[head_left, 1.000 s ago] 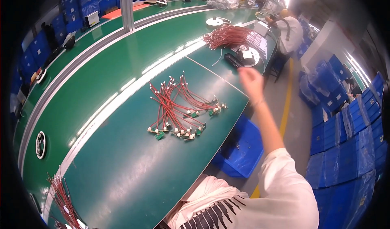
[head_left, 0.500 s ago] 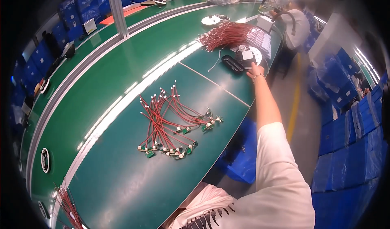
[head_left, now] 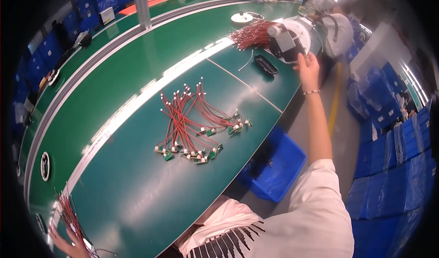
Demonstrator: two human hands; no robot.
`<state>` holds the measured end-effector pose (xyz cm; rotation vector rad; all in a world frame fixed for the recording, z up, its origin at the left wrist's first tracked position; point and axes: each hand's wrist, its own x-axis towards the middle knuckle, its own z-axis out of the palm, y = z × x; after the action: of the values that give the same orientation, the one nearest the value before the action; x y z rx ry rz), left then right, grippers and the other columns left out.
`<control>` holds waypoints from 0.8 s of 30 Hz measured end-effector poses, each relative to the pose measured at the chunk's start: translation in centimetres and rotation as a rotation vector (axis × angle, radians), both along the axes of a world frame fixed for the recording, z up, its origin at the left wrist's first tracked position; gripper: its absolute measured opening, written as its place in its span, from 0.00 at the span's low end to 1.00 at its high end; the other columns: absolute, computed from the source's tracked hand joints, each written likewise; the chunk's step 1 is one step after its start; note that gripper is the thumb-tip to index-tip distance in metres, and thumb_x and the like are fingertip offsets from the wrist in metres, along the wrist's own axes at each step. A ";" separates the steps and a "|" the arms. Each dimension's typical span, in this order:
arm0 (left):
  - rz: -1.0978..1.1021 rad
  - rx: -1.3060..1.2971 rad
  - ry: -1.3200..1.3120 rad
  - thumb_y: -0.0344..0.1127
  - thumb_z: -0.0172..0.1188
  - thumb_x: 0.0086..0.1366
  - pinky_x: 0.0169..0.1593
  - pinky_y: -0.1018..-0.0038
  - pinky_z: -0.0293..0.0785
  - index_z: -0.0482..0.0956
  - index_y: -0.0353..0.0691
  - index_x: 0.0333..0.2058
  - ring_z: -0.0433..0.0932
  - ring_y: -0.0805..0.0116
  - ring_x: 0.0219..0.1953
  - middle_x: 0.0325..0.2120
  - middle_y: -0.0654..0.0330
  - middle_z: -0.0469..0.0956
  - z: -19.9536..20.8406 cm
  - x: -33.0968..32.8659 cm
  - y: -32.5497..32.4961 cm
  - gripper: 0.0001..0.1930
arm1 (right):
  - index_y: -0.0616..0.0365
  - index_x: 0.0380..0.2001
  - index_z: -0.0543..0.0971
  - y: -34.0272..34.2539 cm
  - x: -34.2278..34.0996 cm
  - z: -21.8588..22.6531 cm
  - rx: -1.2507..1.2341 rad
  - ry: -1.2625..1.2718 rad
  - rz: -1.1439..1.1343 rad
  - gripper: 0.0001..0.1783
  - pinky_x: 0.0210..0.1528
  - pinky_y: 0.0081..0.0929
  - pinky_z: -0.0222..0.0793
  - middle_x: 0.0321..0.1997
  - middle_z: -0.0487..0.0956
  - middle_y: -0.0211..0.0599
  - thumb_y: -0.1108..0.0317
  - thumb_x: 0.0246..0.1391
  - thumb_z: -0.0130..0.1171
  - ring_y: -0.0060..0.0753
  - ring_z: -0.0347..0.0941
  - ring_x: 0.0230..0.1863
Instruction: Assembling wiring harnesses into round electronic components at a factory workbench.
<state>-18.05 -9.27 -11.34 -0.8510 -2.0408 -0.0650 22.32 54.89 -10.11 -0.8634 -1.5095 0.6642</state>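
My right hand (head_left: 307,69) is stretched far out to the right end of the green bench (head_left: 132,198). Its fingers are closed on the edge of a grey and black box (head_left: 284,42) that stands by a white round disc (head_left: 299,28). Next to the box lies a heap of red wires (head_left: 251,33). At the lower left rim, my left hand (head_left: 65,243) grips the near end of a bundle of red wires (head_left: 67,212). In the middle of the bench, apart from both hands, lies a spread of red wire harnesses (head_left: 192,120) with small green boards.
A flat black tray (head_left: 265,64) lies on the bench just short of the box. A blue bin (head_left: 279,166) stands on the floor below the bench edge, with stacked blue bins (head_left: 388,143) at the right. Another person (head_left: 336,27) works beyond the bench end.
My right arm has reached farther out, and the hand has closed on the box. My left hand has come into view at the red wire bundle.
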 end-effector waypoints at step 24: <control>0.507 0.071 -0.464 0.31 0.55 0.44 0.31 0.63 0.70 0.72 0.36 0.25 0.72 0.56 0.32 0.25 0.52 0.72 -10.5 -3.4 -0.2 0.07 | 0.63 0.40 0.69 -28.1 -23.2 -8.1 -0.509 -0.364 1.274 0.15 0.17 0.11 0.59 0.20 0.68 0.26 0.64 0.53 0.45 0.15 0.61 0.16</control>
<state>-21.48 -9.51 -21.79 -0.2640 -2.6169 -0.0544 -0.89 26.75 -18.19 -0.2655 -2.2114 1.9513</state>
